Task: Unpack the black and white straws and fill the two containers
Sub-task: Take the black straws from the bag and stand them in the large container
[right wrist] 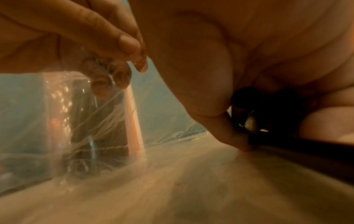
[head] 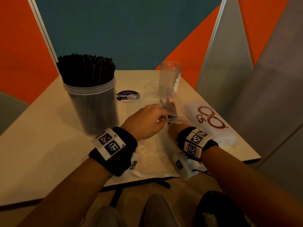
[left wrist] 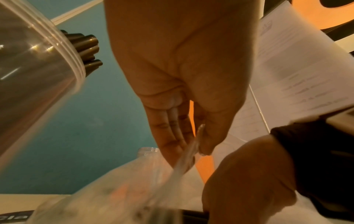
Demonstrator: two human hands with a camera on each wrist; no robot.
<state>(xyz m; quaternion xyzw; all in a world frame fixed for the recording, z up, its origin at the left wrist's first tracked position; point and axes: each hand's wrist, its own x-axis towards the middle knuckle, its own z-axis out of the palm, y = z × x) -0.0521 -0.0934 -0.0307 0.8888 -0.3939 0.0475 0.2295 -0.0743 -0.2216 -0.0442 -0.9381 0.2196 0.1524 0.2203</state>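
Both grips meet low over the surface [head: 49, 128], left hand [head: 146, 122] pinching the clear straw bag [head: 170, 110], right hand [head: 173, 128] mostly hidden behind it, clamped on dark straws [right wrist: 287, 145], far ends blurred

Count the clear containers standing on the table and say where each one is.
2. The container packed with black straws stands at the table's left side, beside the left hand. The empty container stands farther back, beyond both hands. None seems hidden.
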